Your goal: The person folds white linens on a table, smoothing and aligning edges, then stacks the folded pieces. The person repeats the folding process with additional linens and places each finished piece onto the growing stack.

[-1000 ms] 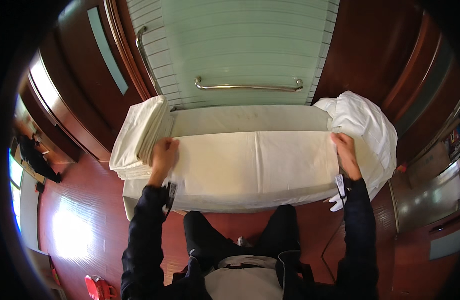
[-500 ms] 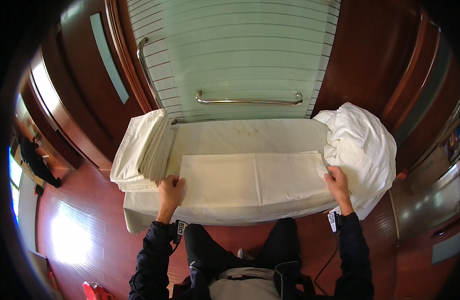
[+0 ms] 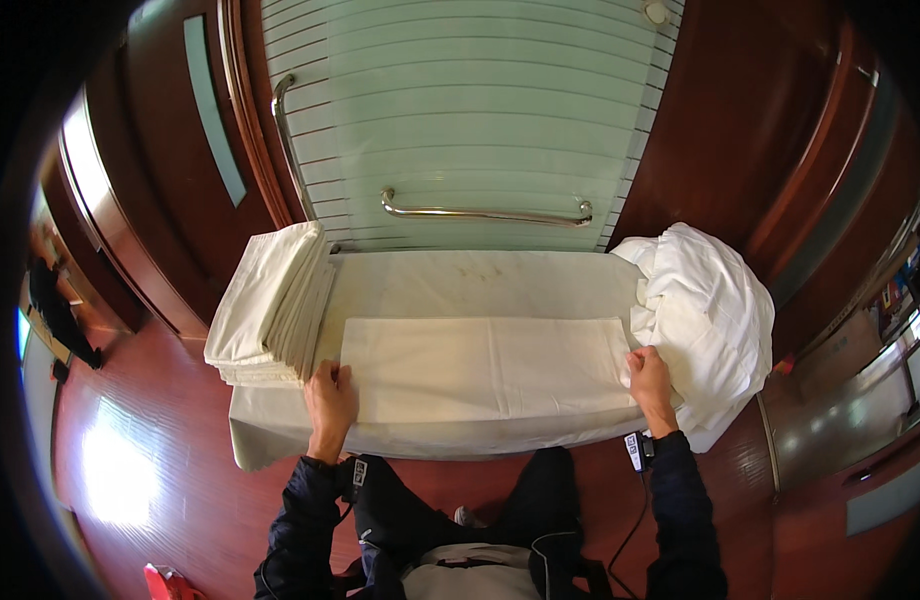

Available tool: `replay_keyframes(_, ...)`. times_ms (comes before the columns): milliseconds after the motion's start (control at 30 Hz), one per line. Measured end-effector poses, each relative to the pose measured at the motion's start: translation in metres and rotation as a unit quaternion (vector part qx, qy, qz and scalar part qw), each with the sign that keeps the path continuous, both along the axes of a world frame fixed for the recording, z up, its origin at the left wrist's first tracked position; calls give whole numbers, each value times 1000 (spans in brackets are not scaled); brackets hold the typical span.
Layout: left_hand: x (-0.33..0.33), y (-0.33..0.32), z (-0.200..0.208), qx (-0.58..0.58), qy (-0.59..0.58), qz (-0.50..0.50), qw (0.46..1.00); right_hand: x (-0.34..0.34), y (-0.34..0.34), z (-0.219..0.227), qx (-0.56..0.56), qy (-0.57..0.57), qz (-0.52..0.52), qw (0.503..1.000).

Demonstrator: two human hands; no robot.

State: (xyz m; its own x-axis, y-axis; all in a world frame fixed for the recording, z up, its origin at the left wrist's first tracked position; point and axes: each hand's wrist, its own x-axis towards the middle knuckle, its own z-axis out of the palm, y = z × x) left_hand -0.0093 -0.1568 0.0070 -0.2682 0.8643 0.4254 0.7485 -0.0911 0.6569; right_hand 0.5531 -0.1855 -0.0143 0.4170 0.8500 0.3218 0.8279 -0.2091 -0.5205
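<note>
A cream cloth rectangle [image 3: 485, 370] lies at six o'clock on the long, white-draped desk [image 3: 410, 285]. The right hand [image 3: 650, 380] pinches it; the curled left hand [image 3: 331, 402], I can't tell. Lopsided tugs could wrinkle it.

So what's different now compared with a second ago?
The left hand and right hand have left the far corners of the cream cloth and moved back along its sides, toward the near edge of the covered table. Whether either grips the cloth now is unclear. The stack of folded cloths at left and the white fabric heap at right stay put.
</note>
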Motion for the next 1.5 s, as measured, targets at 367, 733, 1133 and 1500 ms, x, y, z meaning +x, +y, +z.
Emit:
replay_keyframes(367,4,0,0,11,46,0,999,-2,-27,7,67,67,71,993)
replay_keyframes(733,5,-4,2,-31,83,23,996,-29,-17,28,-87,-143,-63,984)
replay_keyframes(1133,62,-14,32,93,113,-132,980,-68,-24,61,15,-123,33,992)
replay_keyframes(1500,141,-19,11,35,185,-335,923,-178,-24,33,-25,-113,335,935)
